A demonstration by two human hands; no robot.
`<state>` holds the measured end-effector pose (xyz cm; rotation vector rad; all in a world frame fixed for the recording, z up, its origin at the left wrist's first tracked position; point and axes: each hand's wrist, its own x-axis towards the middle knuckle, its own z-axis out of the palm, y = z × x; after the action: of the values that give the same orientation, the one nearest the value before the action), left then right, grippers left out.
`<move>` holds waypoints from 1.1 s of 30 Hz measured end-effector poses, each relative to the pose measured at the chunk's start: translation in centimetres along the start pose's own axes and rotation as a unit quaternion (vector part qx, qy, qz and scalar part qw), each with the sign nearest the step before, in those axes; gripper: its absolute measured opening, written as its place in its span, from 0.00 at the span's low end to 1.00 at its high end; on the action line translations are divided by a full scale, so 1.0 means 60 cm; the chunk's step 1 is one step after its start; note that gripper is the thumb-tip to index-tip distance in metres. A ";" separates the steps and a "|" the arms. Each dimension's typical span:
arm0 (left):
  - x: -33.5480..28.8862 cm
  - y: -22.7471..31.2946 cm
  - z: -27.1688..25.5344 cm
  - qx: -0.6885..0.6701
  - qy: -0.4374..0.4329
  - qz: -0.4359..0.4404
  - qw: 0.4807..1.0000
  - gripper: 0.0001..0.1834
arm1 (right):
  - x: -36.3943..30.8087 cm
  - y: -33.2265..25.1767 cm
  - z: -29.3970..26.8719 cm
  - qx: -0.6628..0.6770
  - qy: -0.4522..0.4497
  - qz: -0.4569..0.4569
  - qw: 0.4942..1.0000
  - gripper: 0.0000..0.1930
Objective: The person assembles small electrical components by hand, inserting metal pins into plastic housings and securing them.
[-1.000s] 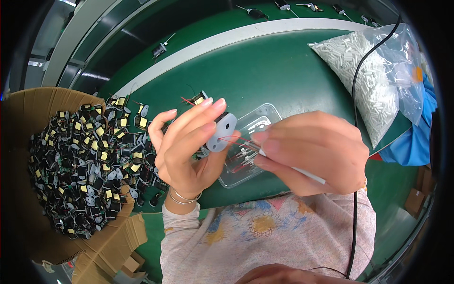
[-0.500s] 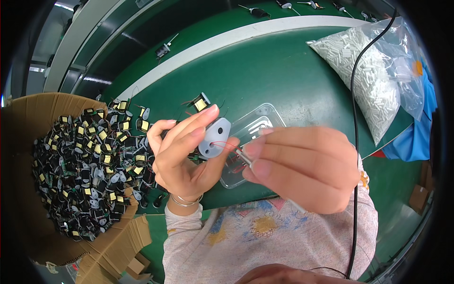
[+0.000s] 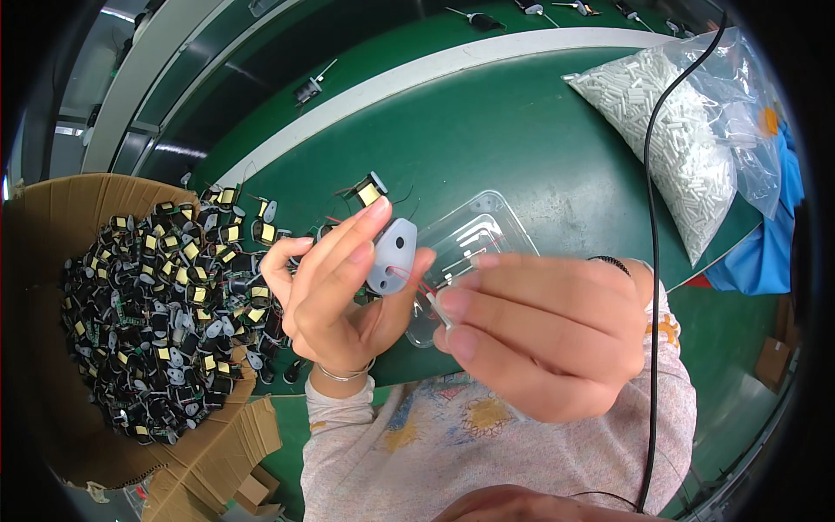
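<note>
My left hand point(image 3: 335, 291) is closed around a small device with a grey, rounded plate point(image 3: 396, 252) that has dark holes in it. Thin red wires point(image 3: 407, 277) run out of one hole toward my right hand point(image 3: 552, 331). Between the thumb and fingertips of that hand is a slim, pale tube point(image 3: 439, 309), set where the wires end; whether the wires pass inside it is too blurred to tell. Beneath my hands lies a clear plastic tray point(image 3: 504, 213), partly covered by them. Just beyond my left fingers another black device with a yellow patch point(image 3: 370, 189) rests on the table.
A cardboard box point(image 3: 52, 200) at the left is heaped with similar devices point(image 3: 174, 322), some spilling onto the green table point(image 3: 417, 122). At the right sits a clear bag of short white tubes point(image 3: 670, 139), crossed by a black cable point(image 3: 651, 261). More devices point(image 3: 309, 90) lie beyond the white rail point(image 3: 487, 50).
My right hand has shifted slightly left and down, bringing the pale tube lower beside the wires. My left hand still holds the device, which has moved slightly left.
</note>
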<state>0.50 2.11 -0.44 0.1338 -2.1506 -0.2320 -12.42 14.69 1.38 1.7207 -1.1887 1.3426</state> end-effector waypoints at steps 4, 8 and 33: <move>-0.001 0.000 0.004 0.005 0.024 0.010 1.000 0.30 | 0.000 0.006 0.001 0.019 -0.009 -0.028 0.999 0.09; 0.011 0.003 -0.007 0.012 -0.026 0.037 0.999 0.21 | -0.001 0.023 0.002 0.080 -0.047 0.026 0.995 0.08; 0.013 0.006 0.008 -0.336 -0.013 -0.177 0.925 0.11 | -0.014 0.055 0.023 0.182 -0.081 0.175 0.964 0.13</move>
<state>-0.31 2.37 0.01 0.1176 -1.9426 -1.1642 -14.98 12.43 0.10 1.9703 -1.4605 1.7465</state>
